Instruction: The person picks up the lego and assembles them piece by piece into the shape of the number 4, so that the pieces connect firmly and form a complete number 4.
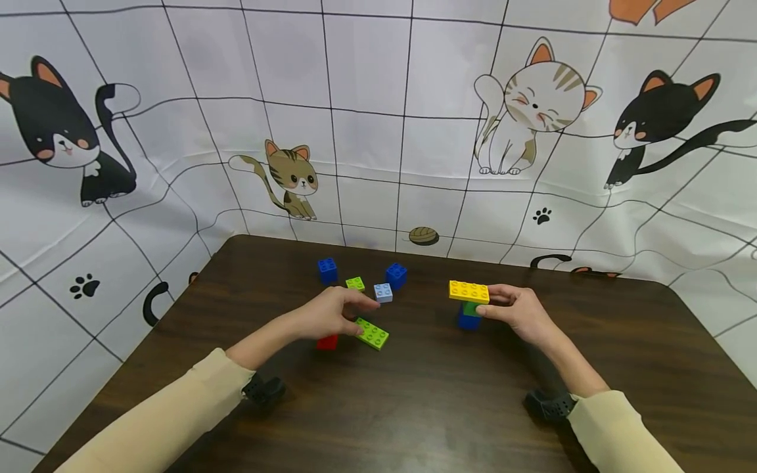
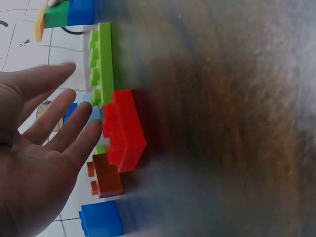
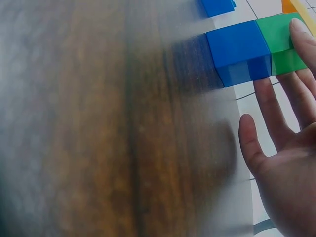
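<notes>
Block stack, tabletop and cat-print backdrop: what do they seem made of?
Block stack: probably hard plastic, lightly glossy, given the flat faces, crisp edges and studs. Tabletop: wood or wood-look laminate, satin-like; brown grain and soft reflections show, but I can't tell which. Cat-print backdrop: seems thin fabric or plastic sheeting, mostly matte; wrinkles and bent printed lines suggest that.

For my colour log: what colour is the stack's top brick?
Yellow; the top brick shows best in the head view.
</notes>
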Demonstrator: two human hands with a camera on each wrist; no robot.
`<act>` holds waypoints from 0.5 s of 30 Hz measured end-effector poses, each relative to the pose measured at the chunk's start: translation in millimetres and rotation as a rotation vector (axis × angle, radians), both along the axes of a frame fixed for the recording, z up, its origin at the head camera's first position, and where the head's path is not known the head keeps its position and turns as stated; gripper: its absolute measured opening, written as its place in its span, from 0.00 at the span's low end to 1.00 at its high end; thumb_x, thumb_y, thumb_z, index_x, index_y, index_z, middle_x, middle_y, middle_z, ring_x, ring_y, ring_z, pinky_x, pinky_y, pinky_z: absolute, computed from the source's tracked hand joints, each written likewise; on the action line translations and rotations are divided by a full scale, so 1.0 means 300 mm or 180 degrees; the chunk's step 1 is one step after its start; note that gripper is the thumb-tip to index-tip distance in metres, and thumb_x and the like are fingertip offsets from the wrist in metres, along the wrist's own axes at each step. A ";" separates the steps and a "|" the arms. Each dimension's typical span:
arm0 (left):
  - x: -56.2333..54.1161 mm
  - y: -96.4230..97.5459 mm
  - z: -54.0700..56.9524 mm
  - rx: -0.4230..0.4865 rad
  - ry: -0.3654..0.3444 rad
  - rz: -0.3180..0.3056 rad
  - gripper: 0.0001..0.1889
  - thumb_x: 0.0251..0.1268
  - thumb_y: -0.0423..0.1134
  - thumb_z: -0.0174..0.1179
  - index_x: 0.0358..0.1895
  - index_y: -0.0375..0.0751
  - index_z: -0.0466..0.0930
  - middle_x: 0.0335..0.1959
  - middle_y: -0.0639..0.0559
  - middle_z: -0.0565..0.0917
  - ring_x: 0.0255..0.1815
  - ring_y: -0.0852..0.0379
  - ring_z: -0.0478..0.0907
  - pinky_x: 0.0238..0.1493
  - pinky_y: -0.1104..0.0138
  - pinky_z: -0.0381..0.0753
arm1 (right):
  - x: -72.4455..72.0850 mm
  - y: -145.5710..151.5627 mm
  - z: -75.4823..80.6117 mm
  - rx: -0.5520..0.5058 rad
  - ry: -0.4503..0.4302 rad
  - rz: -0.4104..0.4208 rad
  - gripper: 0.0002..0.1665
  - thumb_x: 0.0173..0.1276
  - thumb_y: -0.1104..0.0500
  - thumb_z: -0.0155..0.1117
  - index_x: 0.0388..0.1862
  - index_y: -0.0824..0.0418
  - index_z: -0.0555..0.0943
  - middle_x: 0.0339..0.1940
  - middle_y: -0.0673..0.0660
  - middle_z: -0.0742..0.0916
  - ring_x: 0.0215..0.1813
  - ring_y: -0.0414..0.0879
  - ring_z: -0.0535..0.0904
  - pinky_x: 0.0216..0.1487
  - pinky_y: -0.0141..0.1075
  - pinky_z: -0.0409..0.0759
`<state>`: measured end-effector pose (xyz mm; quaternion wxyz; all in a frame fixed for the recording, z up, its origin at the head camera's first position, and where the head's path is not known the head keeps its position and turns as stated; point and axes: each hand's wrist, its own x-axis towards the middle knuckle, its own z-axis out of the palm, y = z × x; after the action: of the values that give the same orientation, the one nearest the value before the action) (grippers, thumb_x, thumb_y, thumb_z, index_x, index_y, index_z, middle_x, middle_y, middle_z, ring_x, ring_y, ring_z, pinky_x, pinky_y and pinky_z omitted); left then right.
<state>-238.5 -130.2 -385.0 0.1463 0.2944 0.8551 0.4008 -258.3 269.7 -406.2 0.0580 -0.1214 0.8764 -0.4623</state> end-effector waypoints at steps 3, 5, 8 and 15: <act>-0.006 -0.001 -0.011 -0.0043 0.0021 -0.0041 0.26 0.62 0.26 0.70 0.64 0.31 0.79 0.62 0.40 0.82 0.64 0.42 0.78 0.59 0.56 0.81 | -0.002 -0.003 -0.001 -0.0028 -0.0009 -0.0012 0.35 0.70 0.53 0.72 0.67 0.74 0.76 0.58 0.67 0.86 0.58 0.58 0.81 0.49 0.33 0.81; -0.008 -0.001 -0.019 -0.0083 0.0025 -0.0061 0.26 0.61 0.26 0.71 0.64 0.33 0.80 0.62 0.41 0.83 0.64 0.43 0.78 0.61 0.55 0.80 | -0.002 -0.006 0.002 -0.0056 -0.0011 -0.0026 0.34 0.70 0.53 0.72 0.67 0.73 0.76 0.58 0.67 0.86 0.58 0.58 0.81 0.49 0.32 0.80; -0.011 0.001 -0.032 -0.0151 0.0045 -0.0112 0.26 0.60 0.26 0.72 0.64 0.34 0.81 0.61 0.43 0.83 0.64 0.45 0.78 0.62 0.54 0.78 | -0.001 -0.006 0.004 -0.0089 0.0000 -0.0019 0.33 0.70 0.54 0.72 0.66 0.74 0.76 0.57 0.67 0.86 0.58 0.58 0.81 0.48 0.30 0.80; -0.009 0.012 -0.048 -0.0243 0.0077 -0.0135 0.27 0.57 0.25 0.73 0.63 0.35 0.82 0.60 0.45 0.84 0.63 0.46 0.78 0.63 0.54 0.77 | 0.001 -0.003 0.001 -0.0152 -0.0011 0.0017 0.33 0.71 0.56 0.72 0.67 0.74 0.76 0.57 0.68 0.86 0.57 0.57 0.81 0.47 0.29 0.80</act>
<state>-241.3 -126.6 -399.3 0.1556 0.3114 0.8651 0.3611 -257.9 268.7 -405.8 0.0578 -0.1243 0.8647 -0.4831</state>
